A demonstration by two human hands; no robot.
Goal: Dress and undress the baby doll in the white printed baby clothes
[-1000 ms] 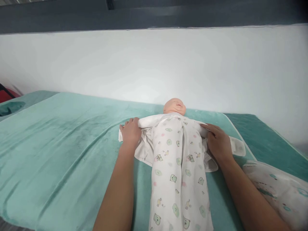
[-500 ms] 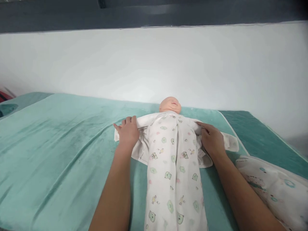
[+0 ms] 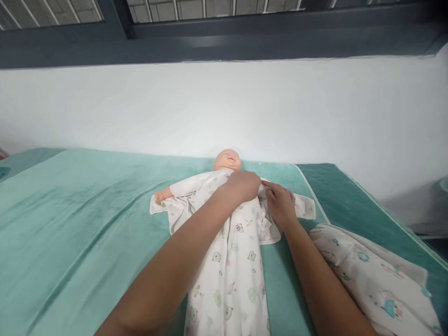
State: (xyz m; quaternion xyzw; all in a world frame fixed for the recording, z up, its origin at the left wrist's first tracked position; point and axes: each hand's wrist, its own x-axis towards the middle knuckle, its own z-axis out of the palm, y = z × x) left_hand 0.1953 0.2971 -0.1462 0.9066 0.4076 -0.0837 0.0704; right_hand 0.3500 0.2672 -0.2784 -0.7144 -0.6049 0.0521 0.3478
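A baby doll (image 3: pixel 227 160) lies on its back, its head toward the wall. Over its body is a long white baby gown (image 3: pixel 241 261) printed with green animals. Beneath it a white jacket (image 3: pixel 178 215) is spread, one sleeve flap (image 3: pixel 304 206) reaching out at the right. The doll's hand (image 3: pixel 163 195) shows at the left sleeve end. My left hand (image 3: pixel 247 184) is across the doll's chest, closed at the sleeve by the right-side shoulder; its fingertips are partly hidden. My right hand (image 3: pixel 280 200) pinches the same sleeve just beside it. The doll's arm there is hidden.
A folded white printed cloth (image 3: pixel 378 275) lies by my right forearm. Everything rests on a green bed cover (image 3: pixel 87 224) with a darker border on the right. Behind it rises a white wall (image 3: pixel 224 107) below a dark window frame (image 3: pixel 224 39).
My left hand has left the left sleeve and crossed to the right-side shoulder, uncovering the doll's hand. My right hand stays by the right sleeve. The camera view has tilted up and shifted right.
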